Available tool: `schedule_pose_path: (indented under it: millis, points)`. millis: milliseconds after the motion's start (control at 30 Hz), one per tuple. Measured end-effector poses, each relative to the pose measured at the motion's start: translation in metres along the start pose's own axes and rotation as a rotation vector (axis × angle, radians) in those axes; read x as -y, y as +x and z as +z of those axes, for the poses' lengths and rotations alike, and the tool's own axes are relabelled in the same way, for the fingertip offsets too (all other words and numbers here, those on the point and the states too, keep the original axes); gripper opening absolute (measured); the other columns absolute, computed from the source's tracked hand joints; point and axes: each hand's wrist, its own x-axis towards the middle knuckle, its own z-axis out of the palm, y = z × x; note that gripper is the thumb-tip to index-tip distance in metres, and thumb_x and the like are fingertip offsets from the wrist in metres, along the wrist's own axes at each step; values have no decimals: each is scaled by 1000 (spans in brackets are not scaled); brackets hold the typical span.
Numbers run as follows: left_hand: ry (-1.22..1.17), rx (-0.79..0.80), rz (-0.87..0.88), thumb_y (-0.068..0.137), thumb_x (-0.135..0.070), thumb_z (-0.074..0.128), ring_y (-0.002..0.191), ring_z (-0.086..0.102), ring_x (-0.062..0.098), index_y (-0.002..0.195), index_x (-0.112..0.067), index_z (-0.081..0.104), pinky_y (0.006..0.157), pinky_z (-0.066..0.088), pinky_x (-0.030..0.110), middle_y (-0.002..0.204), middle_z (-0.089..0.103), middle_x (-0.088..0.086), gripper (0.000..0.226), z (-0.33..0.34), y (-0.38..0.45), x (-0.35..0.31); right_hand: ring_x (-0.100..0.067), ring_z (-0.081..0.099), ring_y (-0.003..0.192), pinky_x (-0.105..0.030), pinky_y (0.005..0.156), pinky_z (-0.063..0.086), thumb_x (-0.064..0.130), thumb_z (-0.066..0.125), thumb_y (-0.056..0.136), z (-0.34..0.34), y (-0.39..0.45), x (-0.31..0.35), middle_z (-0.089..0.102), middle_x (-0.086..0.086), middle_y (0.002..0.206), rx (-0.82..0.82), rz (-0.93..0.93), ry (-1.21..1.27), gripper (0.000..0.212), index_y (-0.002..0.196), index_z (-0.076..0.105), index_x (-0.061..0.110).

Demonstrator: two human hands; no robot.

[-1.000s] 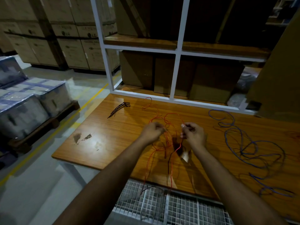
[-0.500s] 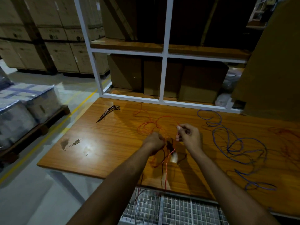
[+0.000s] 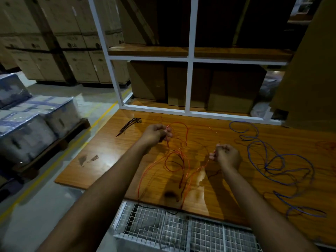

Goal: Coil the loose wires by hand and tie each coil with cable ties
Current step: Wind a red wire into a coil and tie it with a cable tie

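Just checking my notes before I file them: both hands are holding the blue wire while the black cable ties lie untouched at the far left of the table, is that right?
Not quite. In the head view the left hand and right hand hold the red wire, not the blue wire, which lies loose to the right. The black cable ties do lie untouched at the table's far left.

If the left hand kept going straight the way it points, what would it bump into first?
Probably the white shelf frame at the table's back edge. The left hand, gripping the red wire, points that way; only bare tabletop seems between, though depth is unclear.
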Motion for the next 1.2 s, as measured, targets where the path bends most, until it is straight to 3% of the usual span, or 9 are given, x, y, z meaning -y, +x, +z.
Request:
schedule_pose_path:
  millis: [133,233,467,533,600,700,833,1000,1200]
  points:
    - [82,-122,87,104,-6,44,77,63,13,113,-6,64,58,49,14,95,69,7,22,-20,-9,-12,-18,68,55,-22,48,51,16,60,98,7,0,1,72,-12,73,17,33,-29,13,96,66,5]
    - [164,-216,138,104,-8,44,70,60,9,103,-16,67,55,47,16,89,70,2,24,-33,-14,-22,-17,66,52,-23,46,50,12,58,99,9,3,1,70,-13,71,4,80,-37,13,98,65,2]
    - [90,-281,246,104,-8,44,69,61,14,102,-15,68,56,46,23,87,71,6,26,-48,-28,-38,-21,65,52,-27,49,49,15,60,98,9,10,-4,70,-15,72,111,108,-160,16,102,65,0]
    - [39,-296,251,104,-9,45,73,63,17,106,-12,69,58,48,26,89,72,7,24,-46,-31,-43,-26,68,62,-37,61,57,21,64,95,10,10,-1,72,-14,83,145,69,-313,21,110,66,5]
    - [7,-297,254,104,-9,46,75,65,18,109,-10,69,60,50,27,90,72,8,23,-41,-36,-48,-31,69,86,-42,76,58,23,68,92,11,5,8,68,-15,111,144,-31,-484,37,125,60,10]
    - [-46,-277,260,103,-8,46,77,66,18,110,-9,69,64,53,27,95,72,11,23,-33,-45,-53,-20,54,98,-27,69,50,15,68,91,9,-14,32,43,-11,140,160,-239,-511,55,141,47,20]
    - [-87,-227,223,104,-9,47,81,68,15,107,-12,69,66,55,25,98,70,8,23,-18,-61,-57,-15,56,110,-23,80,51,13,64,93,10,-42,72,50,-1,135,328,-611,-304,48,138,51,25]
    - [-52,-171,157,104,-9,47,77,65,13,104,-13,69,65,53,25,86,66,2,22,4,-83,-51,-4,55,89,-11,64,48,17,67,93,7,-71,103,50,8,123,572,-922,-75,63,147,42,38]
    - [-30,-102,63,103,-7,48,80,67,14,120,-1,65,72,52,28,91,70,6,25,19,-118,-38,-11,55,115,-12,84,49,6,65,92,12,-79,103,59,-3,120,614,-1095,-13,29,116,73,19]
